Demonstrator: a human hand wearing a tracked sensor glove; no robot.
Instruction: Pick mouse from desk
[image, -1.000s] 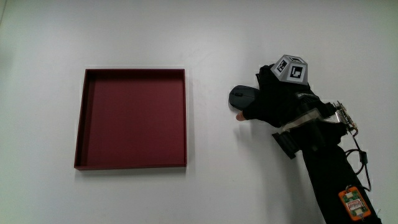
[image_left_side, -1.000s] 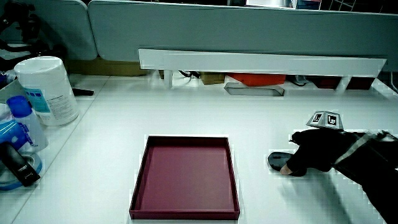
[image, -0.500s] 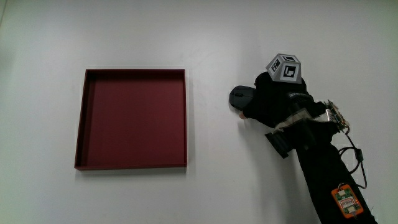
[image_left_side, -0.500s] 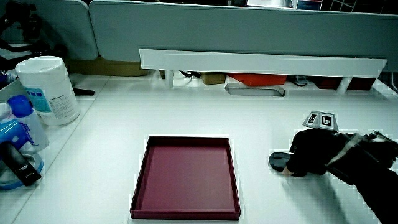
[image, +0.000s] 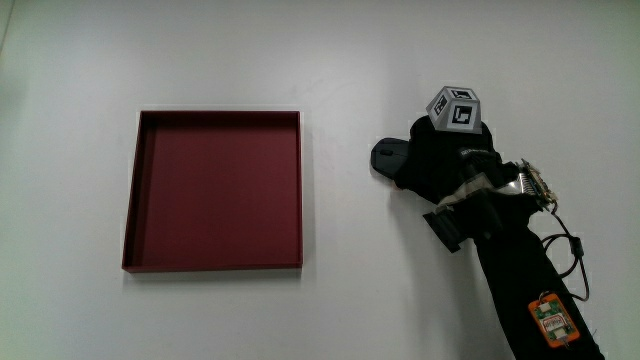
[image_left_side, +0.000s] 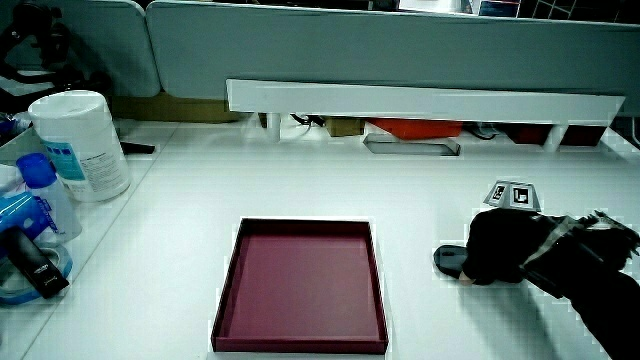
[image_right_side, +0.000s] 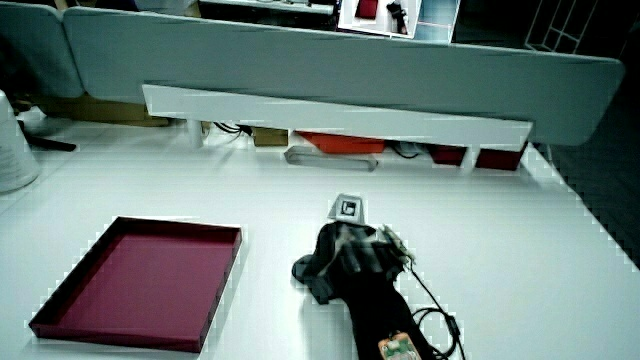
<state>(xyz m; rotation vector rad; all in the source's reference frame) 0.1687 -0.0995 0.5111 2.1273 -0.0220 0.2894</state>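
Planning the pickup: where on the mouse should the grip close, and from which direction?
Grip the mouse across its two long flanks, coming down from above, as the hand now does. It lies flat on the table beside the red tray, low and rounded, with open table around it, so only the flanks give opposing faces.

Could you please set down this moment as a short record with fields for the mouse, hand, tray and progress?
mouse: dark mouse on the white table, beside the red tray, mostly covered by the hand
hand: gloved hand resting over the mouse
tray: red tray, nothing in it
progress: mouse not visibly lifted off the table
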